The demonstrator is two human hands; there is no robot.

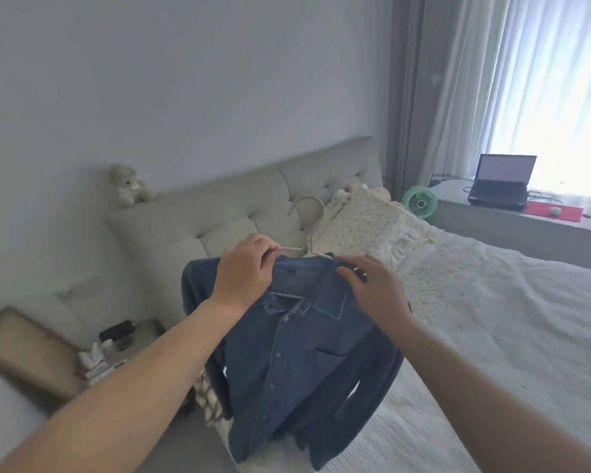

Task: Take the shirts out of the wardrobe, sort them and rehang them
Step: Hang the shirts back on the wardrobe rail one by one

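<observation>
Forearms: two, bare, reaching in from the bottom corners, nearest the lens.
Left hand (244, 271): one; fingers curled round the hanger arm at the shirt's left shoulder, thumb side toward the collar; it grips both hanger and cloth edge.
Denim shirt (287, 356): one, blue, long sleeves, buttoned front, one chest pocket; it hangs in the air between the two hands, over the near corner of the bed, collar at the fingertips, hem toward the lens. Sleeves droop on both sides.
Hanger (309, 216): one, white; hook rises above the collar against the headboard, arms run into the shirt's shoulders, just under the fingers of both hands.
Right hand (377, 291): one; fingers bent, pinching the collar's right side where the hanger arm shows through.
Nightstand area, far left: one tan board (31, 349), one dark pouch (116, 331), small clutter too blurred to count.
Soft toy (128, 184): one, pale, seated on the headboard ledge.
Headboard (239, 199): one, grey, tufted.
Pillows (369, 223): floral and ruffled, stacked by the headboard; cannot tell how many.
Bed (509, 319): one, white textured cover.
Fan (419, 202): one, green, small, beside the sill.
Laptop (502, 180): one, lid up, on the window sill.
Red mat (556, 211): one, just right of the laptop.
Curtains (543, 80): sheer white, one grey drape at their left.
</observation>
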